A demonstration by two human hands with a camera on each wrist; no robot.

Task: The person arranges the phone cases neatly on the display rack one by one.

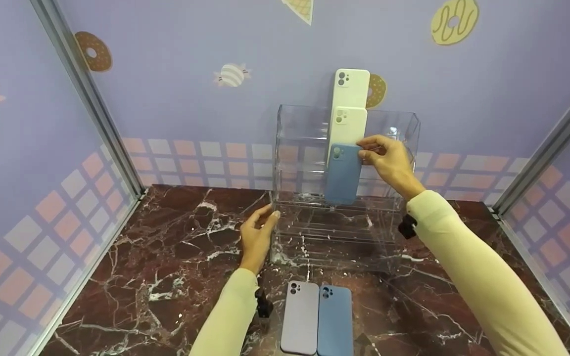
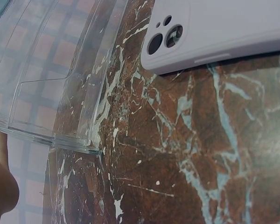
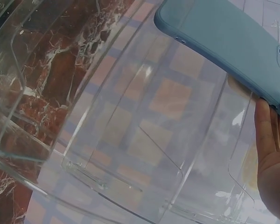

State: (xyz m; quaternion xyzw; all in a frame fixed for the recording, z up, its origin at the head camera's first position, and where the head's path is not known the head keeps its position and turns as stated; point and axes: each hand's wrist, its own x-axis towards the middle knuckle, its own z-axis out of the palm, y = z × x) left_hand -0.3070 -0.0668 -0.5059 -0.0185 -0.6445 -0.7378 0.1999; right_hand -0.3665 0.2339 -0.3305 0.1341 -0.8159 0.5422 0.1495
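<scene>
In the head view, the upper white case (image 1: 351, 89) is hidden below by the lower white case (image 1: 350, 131), itself partly behind the held blue case (image 1: 343, 175); between five and six o'clock the edge crops the lying blue case (image 1: 335, 319). Wrist views cut off the left hand (image 2: 2, 186) at eight, the right hand (image 3: 276, 172) at four.

The held case (image 1: 343, 178) and one lower case (image 1: 337, 321) are blue; its neighbour case (image 1: 300, 319) is pale lilac. Two upper cases (image 1: 352, 90) are creamy white. The rack (image 1: 290, 203) is clear and colourless. The counter (image 1: 191, 267) is dark maroon, veined white. Sleeves (image 1: 483, 277) are pale yellow. The lavender wall (image 1: 176, 104) carries pink and whitish squares (image 1: 53, 207), brown and yellow doughnuts (image 1: 96, 51), striped sweets (image 1: 232, 75).
</scene>
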